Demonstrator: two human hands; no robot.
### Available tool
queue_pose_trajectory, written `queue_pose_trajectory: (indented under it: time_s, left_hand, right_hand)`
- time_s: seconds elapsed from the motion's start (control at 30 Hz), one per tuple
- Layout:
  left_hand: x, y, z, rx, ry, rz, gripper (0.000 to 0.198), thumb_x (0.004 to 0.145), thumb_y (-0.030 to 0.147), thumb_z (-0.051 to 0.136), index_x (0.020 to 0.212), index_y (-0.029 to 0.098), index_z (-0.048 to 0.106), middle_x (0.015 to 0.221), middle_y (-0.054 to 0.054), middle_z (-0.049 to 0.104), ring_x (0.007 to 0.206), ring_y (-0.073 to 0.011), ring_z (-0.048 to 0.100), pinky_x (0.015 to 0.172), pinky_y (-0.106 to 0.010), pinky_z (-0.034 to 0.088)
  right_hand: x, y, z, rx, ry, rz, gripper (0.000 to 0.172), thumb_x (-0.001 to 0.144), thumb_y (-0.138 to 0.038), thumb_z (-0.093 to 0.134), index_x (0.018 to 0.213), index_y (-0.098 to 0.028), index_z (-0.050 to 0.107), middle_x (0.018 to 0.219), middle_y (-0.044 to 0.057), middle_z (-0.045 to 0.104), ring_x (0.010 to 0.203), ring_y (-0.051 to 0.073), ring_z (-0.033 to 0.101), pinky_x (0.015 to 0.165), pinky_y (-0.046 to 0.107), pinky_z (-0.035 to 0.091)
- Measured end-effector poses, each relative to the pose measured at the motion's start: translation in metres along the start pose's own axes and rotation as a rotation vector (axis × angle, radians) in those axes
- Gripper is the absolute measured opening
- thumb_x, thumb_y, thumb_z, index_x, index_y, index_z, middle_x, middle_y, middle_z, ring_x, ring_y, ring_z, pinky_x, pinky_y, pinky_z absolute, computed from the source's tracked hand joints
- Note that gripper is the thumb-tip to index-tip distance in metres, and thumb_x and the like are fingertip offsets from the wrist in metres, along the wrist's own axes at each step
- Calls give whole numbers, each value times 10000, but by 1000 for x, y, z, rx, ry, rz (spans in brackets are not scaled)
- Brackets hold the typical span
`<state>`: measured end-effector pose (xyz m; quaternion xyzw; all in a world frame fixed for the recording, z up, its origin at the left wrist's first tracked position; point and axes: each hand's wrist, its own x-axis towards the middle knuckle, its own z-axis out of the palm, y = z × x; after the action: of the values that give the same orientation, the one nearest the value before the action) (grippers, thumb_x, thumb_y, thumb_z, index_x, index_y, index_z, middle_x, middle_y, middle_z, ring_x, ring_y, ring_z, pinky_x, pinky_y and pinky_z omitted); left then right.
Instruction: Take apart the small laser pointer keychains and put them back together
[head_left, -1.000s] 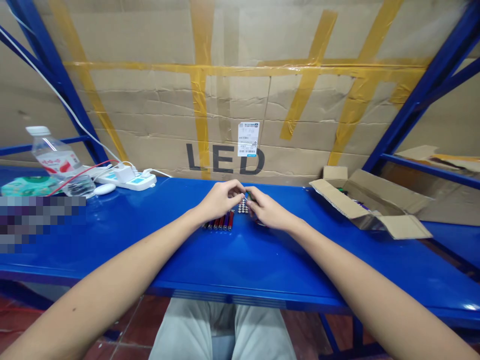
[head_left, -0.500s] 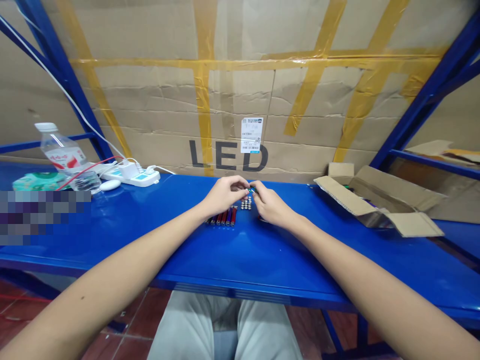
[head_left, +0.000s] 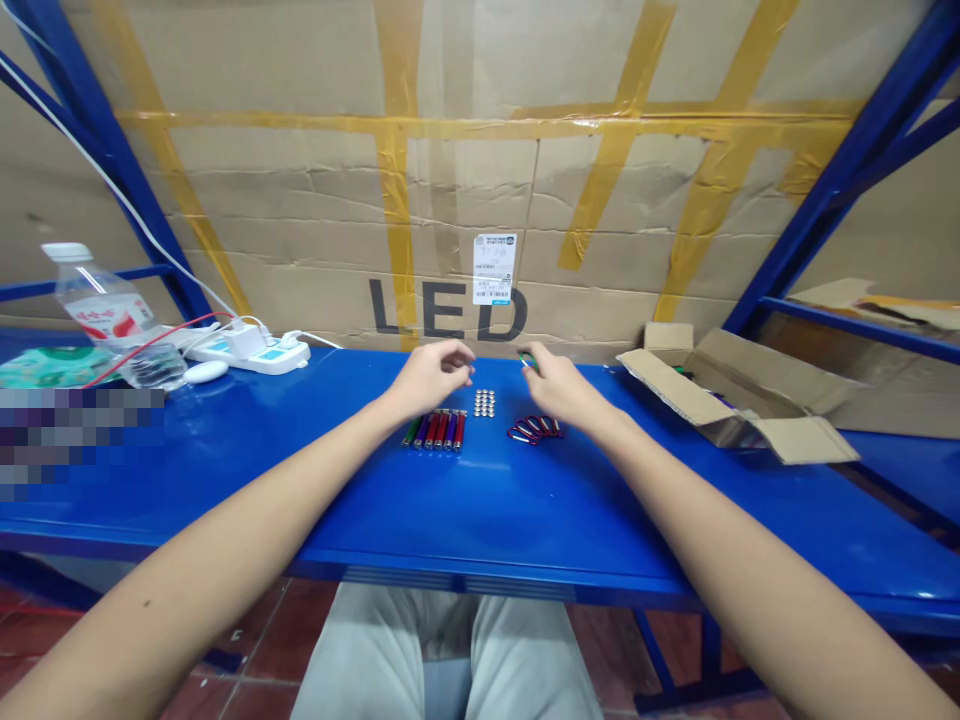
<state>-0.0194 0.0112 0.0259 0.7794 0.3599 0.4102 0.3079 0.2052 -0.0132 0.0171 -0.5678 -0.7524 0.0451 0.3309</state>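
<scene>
My left hand is above the back of the blue table, fingers curled but apart, with nothing seen between them. Below it lies a row of several red, purple and green metal tubes. My right hand is closed on a green carabiner, which shows at its fingertips. Several small silver button cells sit in a tight grid between the hands. Just under my right hand several carabiners, red and purple, lie in an overlapping row.
An open cardboard box is on the right of the blue table. At the left are a plastic bottle, a power strip with cables, a white mouse and a green packet. Large taped cardboard stands behind.
My hands have moved apart, and the green carabiner has gone right with my right hand. My left hand has opened. The row of carabiners is now uncovered. The view has shifted slightly.
</scene>
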Motion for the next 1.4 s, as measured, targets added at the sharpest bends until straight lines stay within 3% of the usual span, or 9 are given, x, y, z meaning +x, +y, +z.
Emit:
queue_pose_trajectory:
  time_s: [0.07,0.13,0.27,0.37,0.47,0.6,0.77,1.0,1.4]
  left_hand:
    - [5,-8,-15,113,47,-6,231,760,132,563,969,147,660,882,-57,725,764,-153,679,788,-311,538]
    - [9,-17,-29,258,66,-16,160,754,169,578,879,158,677,865,-53,727,815,-167,670,821,-312,516]
    - [15,-37,-46,346,45,-93,155,733,224,601,852,165,681,861,-57,725,832,-178,655,792,-297,493]
    - [17,-49,-49,407,18,-133,145,714,255,618,807,167,686,834,-55,712,808,-182,635,784,-299,476]
    - [17,-56,-49,445,-16,-167,161,701,273,613,791,167,694,796,-49,696,764,-179,616,739,-295,464]
    - [18,-55,-50,471,-46,-178,178,688,274,593,785,163,693,771,-48,686,727,-178,611,695,-289,455]
    - [17,-49,-52,397,-190,-259,146,639,232,587,751,159,646,735,-52,685,665,-169,615,644,-277,464]
    - [15,-47,-56,424,-393,-315,147,625,243,567,729,170,640,769,-51,699,637,-161,611,634,-278,462]
    - [17,-46,-58,433,-440,-324,166,625,244,568,749,163,642,795,-55,697,664,-166,611,648,-285,467]
  right_hand:
    - [3,17,-16,-153,-122,134,185,836,-236,526,975,-164,624,931,196,709,869,338,673,749,446,505]
    - [3,31,-28,-234,-372,347,77,776,-230,586,779,-165,627,642,154,672,614,311,659,594,433,512]
    - [-2,41,-43,-258,-661,622,205,761,-231,620,566,-182,575,433,96,555,408,259,581,454,412,490]
    - [-4,40,-51,-279,-706,642,202,754,-208,635,560,-177,586,463,100,571,420,253,595,472,409,507]
    - [-4,40,-59,-372,-714,562,55,736,-139,612,750,-160,661,579,83,631,468,228,619,486,360,507]
    - [-2,44,-64,-423,-753,401,385,689,-103,645,1058,-212,650,723,25,655,543,174,627,482,259,452]
    - [-3,48,-61,-321,-792,380,147,691,-88,637,804,-182,643,631,11,615,554,153,602,490,232,423]
    - [-5,46,-59,-247,-857,469,92,697,-80,567,638,-150,572,599,46,634,482,155,584,489,273,478]
    - [-6,39,-56,-274,-845,422,141,715,-73,536,602,-157,544,570,25,618,439,119,542,451,243,420]
